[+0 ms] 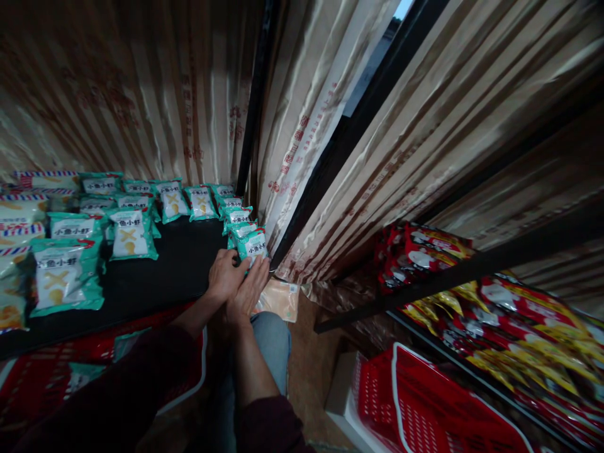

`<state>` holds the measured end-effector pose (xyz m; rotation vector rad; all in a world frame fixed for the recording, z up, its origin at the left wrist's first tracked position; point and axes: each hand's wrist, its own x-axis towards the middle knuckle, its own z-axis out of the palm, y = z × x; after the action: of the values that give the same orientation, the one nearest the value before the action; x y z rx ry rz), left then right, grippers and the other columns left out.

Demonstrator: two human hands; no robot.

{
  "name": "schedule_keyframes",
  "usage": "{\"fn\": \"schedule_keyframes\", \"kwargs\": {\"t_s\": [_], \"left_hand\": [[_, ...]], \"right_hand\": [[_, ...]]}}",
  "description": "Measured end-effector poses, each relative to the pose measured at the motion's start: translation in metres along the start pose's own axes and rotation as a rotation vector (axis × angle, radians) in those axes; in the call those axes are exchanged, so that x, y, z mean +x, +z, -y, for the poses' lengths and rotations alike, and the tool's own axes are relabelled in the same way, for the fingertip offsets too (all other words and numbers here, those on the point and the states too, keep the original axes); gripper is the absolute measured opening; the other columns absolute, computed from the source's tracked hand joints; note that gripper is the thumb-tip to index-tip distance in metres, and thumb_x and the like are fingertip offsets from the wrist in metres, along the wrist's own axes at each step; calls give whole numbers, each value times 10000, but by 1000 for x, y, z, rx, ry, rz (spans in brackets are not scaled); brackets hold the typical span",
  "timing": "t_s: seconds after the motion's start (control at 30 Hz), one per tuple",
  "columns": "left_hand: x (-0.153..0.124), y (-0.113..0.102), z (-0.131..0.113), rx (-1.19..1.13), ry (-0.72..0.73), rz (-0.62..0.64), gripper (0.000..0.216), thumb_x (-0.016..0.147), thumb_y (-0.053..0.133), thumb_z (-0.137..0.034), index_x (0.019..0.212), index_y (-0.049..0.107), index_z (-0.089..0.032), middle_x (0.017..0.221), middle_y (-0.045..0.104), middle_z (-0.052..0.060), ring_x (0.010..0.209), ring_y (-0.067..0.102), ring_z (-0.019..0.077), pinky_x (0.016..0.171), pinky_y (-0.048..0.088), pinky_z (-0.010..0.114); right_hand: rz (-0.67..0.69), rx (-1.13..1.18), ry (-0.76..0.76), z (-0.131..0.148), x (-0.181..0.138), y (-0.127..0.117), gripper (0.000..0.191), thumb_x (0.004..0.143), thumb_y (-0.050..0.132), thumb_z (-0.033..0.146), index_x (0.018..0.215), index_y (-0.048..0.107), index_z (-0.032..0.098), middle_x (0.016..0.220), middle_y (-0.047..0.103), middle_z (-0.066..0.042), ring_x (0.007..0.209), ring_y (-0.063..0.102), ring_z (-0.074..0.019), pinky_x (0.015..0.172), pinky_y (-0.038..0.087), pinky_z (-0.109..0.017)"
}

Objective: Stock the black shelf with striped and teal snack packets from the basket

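A small teal-and-white snack bag (pixel 253 244) stands upright at the front end of a row of matching bags, by the right edge of the black shelf (pixel 189 267). My left hand (pixel 223 274) grips its lower left side with curled fingers. Against its lower front and right side lies my right hand (pixel 248 286), so both hands hold it between them. Just behind, another teal bag (pixel 238 216) leans in the same row. More teal bags (pixel 172 200) line the back of the shelf, and a larger-looking one (pixel 67 275) stands front left.
Striped snack bags (pixel 14 277) crowd the shelf's left end. Below it sits a red basket (pixel 189 371) with teal bags inside. Red and yellow packets (pixel 509 314) fill a right-hand shelf, above another red basket (pixel 425 402). A dark post and pale curtains (pixel 292 138) border the corner.
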<state>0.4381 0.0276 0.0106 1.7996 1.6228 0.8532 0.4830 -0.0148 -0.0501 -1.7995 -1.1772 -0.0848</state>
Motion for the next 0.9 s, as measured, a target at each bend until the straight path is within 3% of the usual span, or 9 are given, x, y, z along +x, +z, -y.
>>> {"fn": "schedule_keyframes", "kwargs": {"t_s": [0.4, 0.63, 0.9], "left_hand": [[14, 1, 1, -85, -37, 55, 220, 806, 554, -392, 837, 599, -179, 895, 642, 58, 750, 610, 157, 688, 451, 265], [16, 10, 9, -173, -4, 95, 212, 806, 562, -366, 902, 608, -183, 922, 673, 44, 737, 618, 129, 680, 457, 233], [18, 11, 10, -181, 54, 119, 178, 810, 558, -361, 787, 620, -195, 730, 639, -6, 619, 578, 111, 590, 416, 222]], "right_hand": [[41, -67, -25, 1, 10, 5, 557, 952, 297, 269, 1485, 213, 131, 1526, 216, -222, 1415, 183, -298, 1064, 282, -562], [39, -101, 14, -1, 6, 8, 569, 943, 287, 240, 1485, 196, 94, 1545, 141, -233, 1439, 64, -299, 1077, 245, -572], [51, -100, 20, 0, 7, 6, 584, 938, 280, 231, 1484, 172, 53, 1529, 218, -220, 1438, 94, -265, 1099, 246, -526]]}}
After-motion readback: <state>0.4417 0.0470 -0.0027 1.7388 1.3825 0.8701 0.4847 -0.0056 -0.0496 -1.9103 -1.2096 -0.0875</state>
